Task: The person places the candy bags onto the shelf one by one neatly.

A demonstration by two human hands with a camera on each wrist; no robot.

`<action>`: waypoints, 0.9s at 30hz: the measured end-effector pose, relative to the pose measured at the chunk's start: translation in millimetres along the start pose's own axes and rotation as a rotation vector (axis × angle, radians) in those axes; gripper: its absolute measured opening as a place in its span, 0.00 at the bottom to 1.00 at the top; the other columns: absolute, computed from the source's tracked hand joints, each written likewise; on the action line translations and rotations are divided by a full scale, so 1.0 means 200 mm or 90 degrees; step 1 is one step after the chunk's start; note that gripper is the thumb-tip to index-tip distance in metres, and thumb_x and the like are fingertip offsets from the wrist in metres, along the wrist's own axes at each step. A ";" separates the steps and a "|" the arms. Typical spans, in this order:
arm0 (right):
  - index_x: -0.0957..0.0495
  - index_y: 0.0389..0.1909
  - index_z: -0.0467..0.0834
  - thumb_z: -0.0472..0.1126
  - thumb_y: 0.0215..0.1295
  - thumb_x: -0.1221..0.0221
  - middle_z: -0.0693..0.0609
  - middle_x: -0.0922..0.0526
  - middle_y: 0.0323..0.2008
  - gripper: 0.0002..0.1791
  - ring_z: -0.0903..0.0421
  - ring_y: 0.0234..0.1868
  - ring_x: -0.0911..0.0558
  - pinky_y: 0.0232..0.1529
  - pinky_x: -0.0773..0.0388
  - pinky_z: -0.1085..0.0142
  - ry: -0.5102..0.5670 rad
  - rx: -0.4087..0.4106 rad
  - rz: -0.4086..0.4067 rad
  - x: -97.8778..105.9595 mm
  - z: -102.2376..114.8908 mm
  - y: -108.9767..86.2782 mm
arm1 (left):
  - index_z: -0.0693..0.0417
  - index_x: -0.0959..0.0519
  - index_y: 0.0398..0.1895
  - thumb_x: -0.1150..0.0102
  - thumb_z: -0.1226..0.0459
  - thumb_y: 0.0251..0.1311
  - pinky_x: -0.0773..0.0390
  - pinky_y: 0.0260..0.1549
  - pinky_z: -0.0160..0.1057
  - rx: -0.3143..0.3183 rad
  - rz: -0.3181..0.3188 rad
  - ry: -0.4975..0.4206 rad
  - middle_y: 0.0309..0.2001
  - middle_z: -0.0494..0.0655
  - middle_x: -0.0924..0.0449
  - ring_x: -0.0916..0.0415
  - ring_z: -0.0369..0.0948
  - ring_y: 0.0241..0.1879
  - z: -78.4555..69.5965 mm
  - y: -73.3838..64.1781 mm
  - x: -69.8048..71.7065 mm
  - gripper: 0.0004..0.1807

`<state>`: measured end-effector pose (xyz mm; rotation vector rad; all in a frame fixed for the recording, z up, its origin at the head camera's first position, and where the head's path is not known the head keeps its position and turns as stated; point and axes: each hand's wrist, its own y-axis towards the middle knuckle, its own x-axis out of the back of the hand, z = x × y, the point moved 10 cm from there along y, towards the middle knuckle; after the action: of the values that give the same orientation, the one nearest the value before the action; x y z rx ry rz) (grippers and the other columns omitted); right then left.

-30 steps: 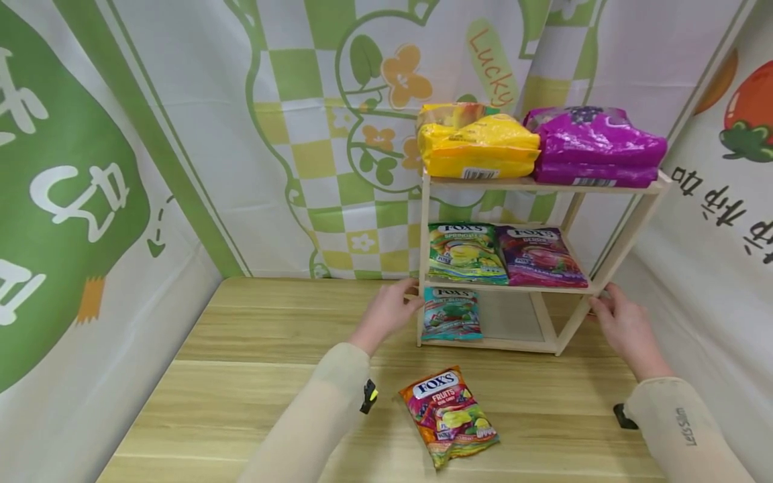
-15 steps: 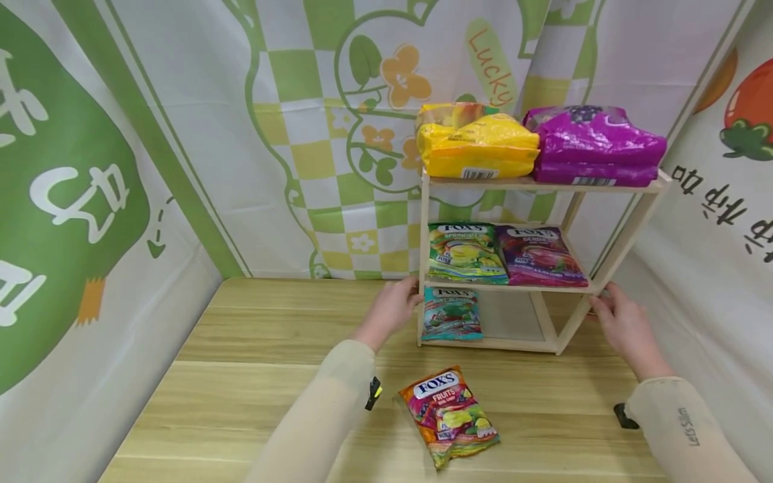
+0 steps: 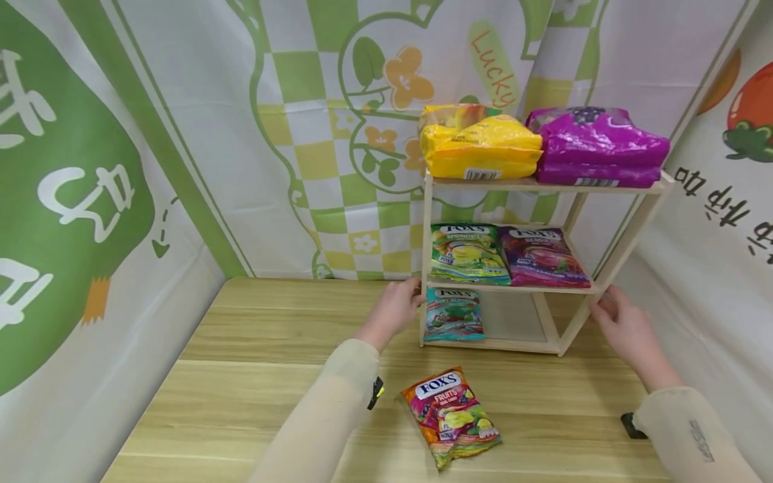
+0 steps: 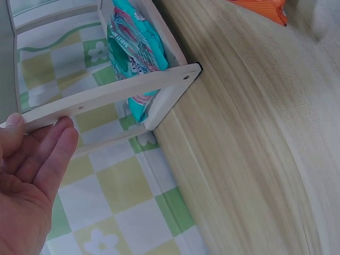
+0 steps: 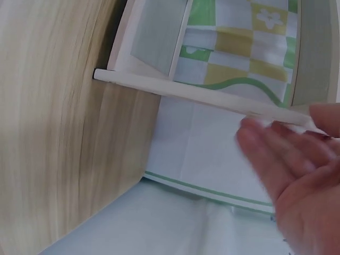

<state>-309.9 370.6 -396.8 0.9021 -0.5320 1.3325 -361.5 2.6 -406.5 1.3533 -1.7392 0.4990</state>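
Note:
A small wooden shelf rack (image 3: 507, 288) stands between my two hands. My left hand (image 3: 395, 305) holds its left front post, the thumb on one side and the fingers on the other in the left wrist view. At the right post, my right hand (image 3: 625, 329) has its thumb over the wood and its fingers along the outer side, blurred in the right wrist view. On the middle shelf lean a green candy bag (image 3: 468, 255) and a dark purple candy bag (image 3: 543, 258). A teal candy bag (image 4: 135, 48) sits at the bottom left.
On top of the rack lie a yellow bag (image 3: 483, 151) and a bright purple bag (image 3: 598, 151). An orange fruit candy bag (image 3: 451, 416) lies on the wooden table (image 3: 260, 376) in front. Printed cloth walls (image 3: 302, 134) close in the back and sides.
The right forearm has shifted slightly down and right, its sleeve turning a little. The left forearm has moved slightly to the right. The rack and bags keep their arrangement.

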 end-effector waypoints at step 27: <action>0.28 0.59 0.30 0.48 0.72 0.38 0.49 0.21 0.31 0.27 0.53 0.26 0.19 0.24 0.22 0.63 0.060 -0.092 0.306 -0.65 0.20 -0.34 | 0.60 0.20 0.49 0.44 0.65 0.75 0.14 0.45 0.44 0.005 0.012 -0.017 0.43 0.54 0.13 0.15 0.46 0.41 0.00 0.00 0.00 0.08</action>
<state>-263.1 263.0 -492.9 0.6066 -0.7924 1.7334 -361.4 2.7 -407.0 1.3567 -1.7745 0.5011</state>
